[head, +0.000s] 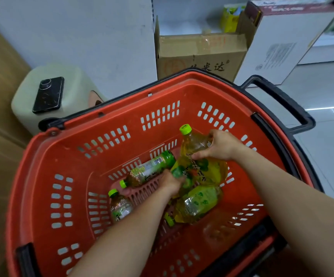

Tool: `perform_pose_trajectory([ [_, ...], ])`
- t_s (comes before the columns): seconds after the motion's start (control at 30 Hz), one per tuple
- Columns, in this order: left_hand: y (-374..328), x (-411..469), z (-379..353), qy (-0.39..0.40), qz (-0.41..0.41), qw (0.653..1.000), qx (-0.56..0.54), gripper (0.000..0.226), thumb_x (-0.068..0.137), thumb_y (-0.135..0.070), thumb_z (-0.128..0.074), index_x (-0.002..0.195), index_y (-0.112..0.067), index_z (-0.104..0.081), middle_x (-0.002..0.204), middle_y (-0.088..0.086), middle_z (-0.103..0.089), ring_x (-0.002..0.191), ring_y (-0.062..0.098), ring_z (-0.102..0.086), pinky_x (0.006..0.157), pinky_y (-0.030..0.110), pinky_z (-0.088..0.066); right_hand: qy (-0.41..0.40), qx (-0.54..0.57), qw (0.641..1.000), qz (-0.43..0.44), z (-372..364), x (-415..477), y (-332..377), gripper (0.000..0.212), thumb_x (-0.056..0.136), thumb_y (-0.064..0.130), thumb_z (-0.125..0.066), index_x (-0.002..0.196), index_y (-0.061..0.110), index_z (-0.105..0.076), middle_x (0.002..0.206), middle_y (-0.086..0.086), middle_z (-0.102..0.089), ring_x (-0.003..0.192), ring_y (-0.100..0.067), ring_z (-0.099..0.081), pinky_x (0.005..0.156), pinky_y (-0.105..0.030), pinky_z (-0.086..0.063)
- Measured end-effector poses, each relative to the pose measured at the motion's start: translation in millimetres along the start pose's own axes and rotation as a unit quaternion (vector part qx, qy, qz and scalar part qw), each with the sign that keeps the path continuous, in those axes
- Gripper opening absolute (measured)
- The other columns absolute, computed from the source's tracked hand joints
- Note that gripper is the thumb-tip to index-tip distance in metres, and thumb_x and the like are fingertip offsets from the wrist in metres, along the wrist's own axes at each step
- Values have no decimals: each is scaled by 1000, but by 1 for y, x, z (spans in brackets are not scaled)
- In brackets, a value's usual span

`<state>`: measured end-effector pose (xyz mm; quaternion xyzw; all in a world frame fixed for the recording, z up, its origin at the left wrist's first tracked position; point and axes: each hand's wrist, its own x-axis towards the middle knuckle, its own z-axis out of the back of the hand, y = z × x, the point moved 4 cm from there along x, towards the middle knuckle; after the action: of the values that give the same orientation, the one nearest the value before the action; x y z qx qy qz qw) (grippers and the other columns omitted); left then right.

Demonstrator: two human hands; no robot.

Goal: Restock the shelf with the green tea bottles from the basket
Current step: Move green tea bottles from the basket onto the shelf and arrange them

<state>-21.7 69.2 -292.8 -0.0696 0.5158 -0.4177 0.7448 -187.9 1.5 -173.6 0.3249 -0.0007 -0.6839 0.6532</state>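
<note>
Both my arms reach into a red plastic basket (48, 156) that holds several green tea bottles with lime-green caps. My right hand (219, 145) grips the shoulder of a large bottle (197, 144) standing tilted, cap up. My left hand (171, 182) grips a bottle (182, 174) lying under the large one; most of it is hidden. A small bottle (148, 170) lies on the basket floor left of my left hand. Another small one (120, 206) lies nearer the left wall. A large bottle (198, 204) lies on its side under my arms.
A black phone (49, 94) lies on a pale stool (70, 86) beyond the basket's left rim. A cardboard box (200, 54) and a white carton (282, 43) stand on the floor behind the basket. The basket's black handle (284, 102) sticks out at right. Grey tiled floor lies to the right.
</note>
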Motion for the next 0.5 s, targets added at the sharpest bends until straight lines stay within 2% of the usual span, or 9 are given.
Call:
perform_pose_trajectory([
  [0.13,8,0,-14,42,16,995,-83,74,75,-39,-76,136,-13,-42,134,8,-54,117,27,-55,99,36,-45,-6,9,1000,7,5,4,-4,91,47,64,-81,119,17,-51,115,-2,-61,98,-19,-55,83,-32,-47],
  [0.23,18,-1,-17,85,53,988,-121,88,70,-46,-77,142,-16,-35,138,9,-48,122,28,-49,103,37,-40,-21,18,1000,5,9,8,-9,99,49,63,-81,127,13,-47,122,-4,-59,105,-21,-55,82,-29,-44],
  [0.3,16,-1,-22,93,66,982,-152,85,67,-53,-76,137,-17,-43,132,8,-53,112,26,-52,98,38,-43,-18,22,1000,3,9,10,-9,102,48,62,-81,129,12,-46,124,-5,-58,110,-23,-55,83,-30,-45],
  [0.37,6,-5,-21,76,56,980,-176,73,69,-57,-72,127,-17,-51,119,3,-55,103,21,-50,89,31,-41,-9,25,1000,0,9,10,-8,100,49,61,-82,128,13,-46,123,-5,-57,110,-23,-55,84,-30,-45],
  [0.43,-2,-4,-9,33,42,993,-108,61,71,-58,-70,116,-18,-56,116,2,-55,99,21,-51,86,28,-41,-7,25,1000,-2,10,8,-7,100,50,61,-82,130,13,-44,125,-5,-57,112,-24,-55,87,-33,-47],
  [0.5,-11,-7,14,-1,20,998,63,59,67,-65,-69,100,-17,-59,113,2,-60,96,22,-56,83,29,-45,-10,43,999,1,8,4,-6,105,51,60,-82,135,13,-39,130,-6,-55,115,-26,-54,92,-36,-47],
])
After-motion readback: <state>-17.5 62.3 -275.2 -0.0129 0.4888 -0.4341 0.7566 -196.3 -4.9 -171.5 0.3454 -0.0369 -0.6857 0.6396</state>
